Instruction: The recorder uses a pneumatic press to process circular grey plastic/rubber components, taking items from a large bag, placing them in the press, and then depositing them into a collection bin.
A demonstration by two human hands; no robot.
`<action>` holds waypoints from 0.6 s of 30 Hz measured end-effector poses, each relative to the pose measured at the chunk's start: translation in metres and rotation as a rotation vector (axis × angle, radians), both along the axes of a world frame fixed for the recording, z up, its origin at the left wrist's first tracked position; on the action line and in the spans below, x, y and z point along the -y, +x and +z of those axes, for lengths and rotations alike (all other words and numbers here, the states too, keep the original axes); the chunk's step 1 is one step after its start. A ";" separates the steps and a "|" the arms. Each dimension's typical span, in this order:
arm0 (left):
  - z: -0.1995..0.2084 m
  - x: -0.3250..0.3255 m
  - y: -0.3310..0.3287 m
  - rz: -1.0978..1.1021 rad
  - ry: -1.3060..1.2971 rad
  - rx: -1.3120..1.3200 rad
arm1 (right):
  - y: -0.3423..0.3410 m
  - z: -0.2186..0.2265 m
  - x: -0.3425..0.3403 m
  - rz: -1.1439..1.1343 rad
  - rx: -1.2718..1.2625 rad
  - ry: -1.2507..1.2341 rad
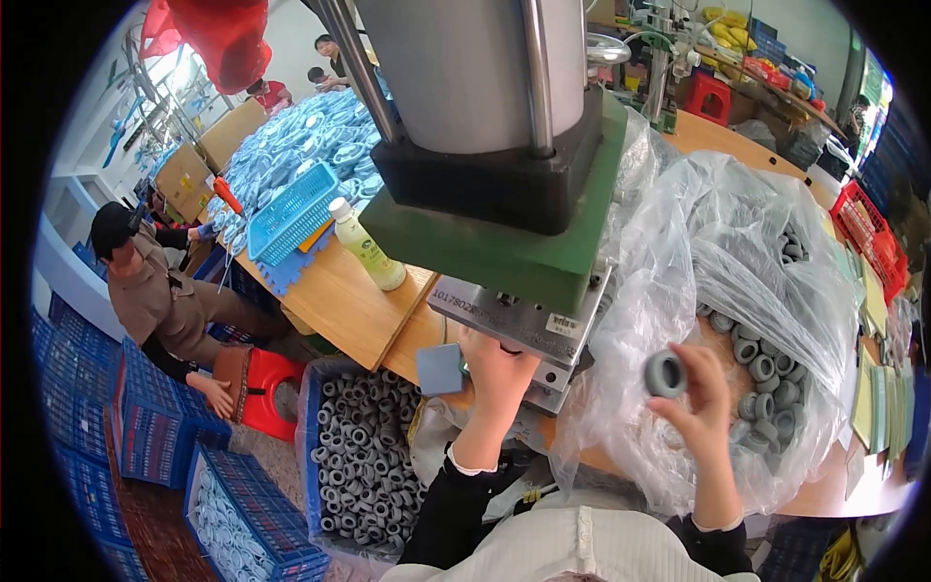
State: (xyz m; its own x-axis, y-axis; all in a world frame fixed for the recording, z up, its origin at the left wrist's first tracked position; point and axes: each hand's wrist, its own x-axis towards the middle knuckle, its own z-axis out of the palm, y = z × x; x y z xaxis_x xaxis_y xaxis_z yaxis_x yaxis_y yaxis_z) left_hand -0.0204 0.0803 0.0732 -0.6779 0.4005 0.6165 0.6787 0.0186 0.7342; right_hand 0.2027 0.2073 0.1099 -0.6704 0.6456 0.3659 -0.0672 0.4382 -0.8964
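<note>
My right hand (pixel 706 396) pinches a thick grey ring (pixel 654 376) between thumb and fingers, held up over the near side of a clear plastic bag (pixel 630 378). My left hand (pixel 497 373) reaches to the front of a press, under the edge of its steel block (pixel 514 315). The metal covers its fingertips, so whatever they touch is hidden. Above that block sits the press's green plate (pixel 485 247), below a large grey cylinder (pixel 465 78). Several similar grey rings (pixel 766 369) lie in the opening of the bag.
Left of my left arm stands a blue-rimmed bin (pixel 308 436) full of grey rings. A bottle (pixel 367 247) and a blue basket (pixel 291 213) stand on the wooden table (pixel 359 310), near piled light-blue parts (pixel 291 145). A co-worker (pixel 160 281) sits at the left, beside stacked blue crates (pixel 160 417).
</note>
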 end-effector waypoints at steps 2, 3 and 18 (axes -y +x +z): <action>-0.004 0.011 0.004 0.205 -0.145 -0.251 | -0.029 0.001 0.018 0.104 -0.005 0.066; -0.004 0.013 0.007 0.200 -0.139 -0.257 | -0.045 0.002 0.023 0.097 -0.011 0.072; -0.090 0.139 -0.056 0.519 -0.418 -0.150 | -0.121 -0.004 0.045 0.198 0.101 0.191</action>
State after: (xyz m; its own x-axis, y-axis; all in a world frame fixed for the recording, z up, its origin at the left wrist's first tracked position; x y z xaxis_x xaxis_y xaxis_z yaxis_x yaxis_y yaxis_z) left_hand -0.0766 -0.0585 -0.0163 -0.7659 0.2717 0.5827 0.5991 0.6307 0.4933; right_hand 0.0816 0.1623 0.1055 -0.8157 0.4242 0.3932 -0.0832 0.5867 -0.8055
